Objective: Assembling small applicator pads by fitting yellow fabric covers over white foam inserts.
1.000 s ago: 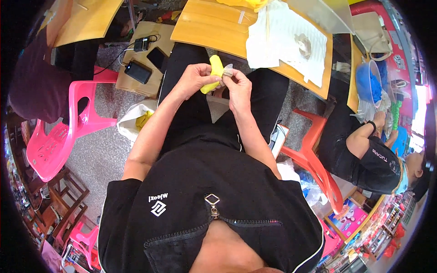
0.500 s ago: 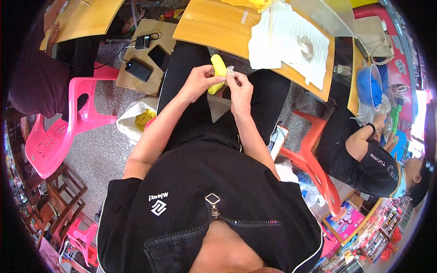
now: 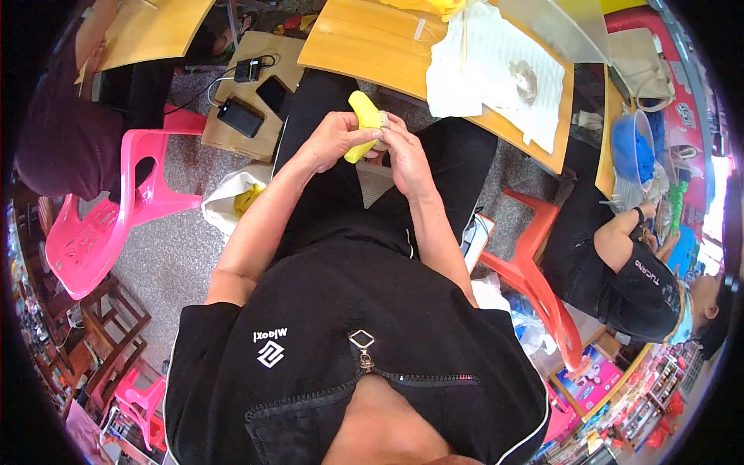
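Little change vs earlier: both hands hold at lap height, just below the table (image 3: 364,46) edge. Left hand (image 3: 333,139) fingers curled tight around the yellow cloth (image 3: 363,124). Right hand (image 3: 404,155) fingertips pinch its right edge.

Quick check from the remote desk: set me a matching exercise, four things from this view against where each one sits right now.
Things:
1. yellow piece
2. white cloth
3. pink chair
4. blue tub

Places:
A. at the person's left, on the floor
B. spread on the wooden table
C. held between the left hand and right hand
D. far right, beside a seated co-worker

Pairs: 1-C, 2-B, 3-A, 4-D
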`<state>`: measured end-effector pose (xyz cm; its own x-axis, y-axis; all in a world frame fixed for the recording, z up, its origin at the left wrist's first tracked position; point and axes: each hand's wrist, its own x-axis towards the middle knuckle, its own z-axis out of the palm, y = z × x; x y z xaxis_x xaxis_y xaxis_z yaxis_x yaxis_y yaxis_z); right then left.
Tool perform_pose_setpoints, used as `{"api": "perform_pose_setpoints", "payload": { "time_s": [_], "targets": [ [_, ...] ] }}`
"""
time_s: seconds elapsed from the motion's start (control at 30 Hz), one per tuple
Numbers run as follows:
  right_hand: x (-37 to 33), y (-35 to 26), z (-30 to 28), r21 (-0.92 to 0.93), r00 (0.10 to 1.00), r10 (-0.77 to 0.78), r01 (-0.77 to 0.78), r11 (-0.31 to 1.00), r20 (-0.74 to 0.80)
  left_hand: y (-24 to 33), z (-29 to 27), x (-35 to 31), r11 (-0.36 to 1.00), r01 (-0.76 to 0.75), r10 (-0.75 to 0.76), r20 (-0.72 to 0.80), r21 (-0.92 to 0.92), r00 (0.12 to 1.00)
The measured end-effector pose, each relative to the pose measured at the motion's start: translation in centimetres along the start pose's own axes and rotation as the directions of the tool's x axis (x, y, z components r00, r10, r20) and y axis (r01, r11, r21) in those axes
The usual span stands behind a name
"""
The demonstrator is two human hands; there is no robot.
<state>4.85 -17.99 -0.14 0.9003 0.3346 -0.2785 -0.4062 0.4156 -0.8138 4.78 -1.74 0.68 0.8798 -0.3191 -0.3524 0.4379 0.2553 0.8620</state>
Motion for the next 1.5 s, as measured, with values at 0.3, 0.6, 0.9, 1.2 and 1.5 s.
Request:
{"api": "perform_pose_setpoints", "payload": {
  "time_s": [0.3,0.6,0.9,1.2,1.5],
  "targets": [
    [0.6,0.5,0.2,-0.390,0.974,-0.187,0.124,0.912,-0.127,1.5,0.1,-0.5,0.979,0.197,-0.202,0.147,0.050,0.968],
    [1.7,0.1,0.8,-0.428,0.965,-0.164,0.062,0.902,-0.206,-0.8,0.4,-0.1,0.980,0.147,-0.150,-0.015,-0.133,0.989],
    [-0.4,-1.8,-0.3,-0.840,0.897,-0.370,0.385,0.382,0.243,1.0,-0.6,0.1,0.966,0.140,-0.137,0.027,-0.218,0.990],
    [1.1,-1.3,0.3,-0.386,0.985,0.014,0.054,0.921,0.171,1.9,0.2,-0.2,0.990,0.108,-0.108,0.000,0.091,0.994],
    [1.1,-1.5,0.2,-0.679,0.907,-0.406,0.366,0.636,0.110,0.5,1.3,1.0,0.946,-0.087,0.047,-0.134,-0.311,0.990]
  ]
}}
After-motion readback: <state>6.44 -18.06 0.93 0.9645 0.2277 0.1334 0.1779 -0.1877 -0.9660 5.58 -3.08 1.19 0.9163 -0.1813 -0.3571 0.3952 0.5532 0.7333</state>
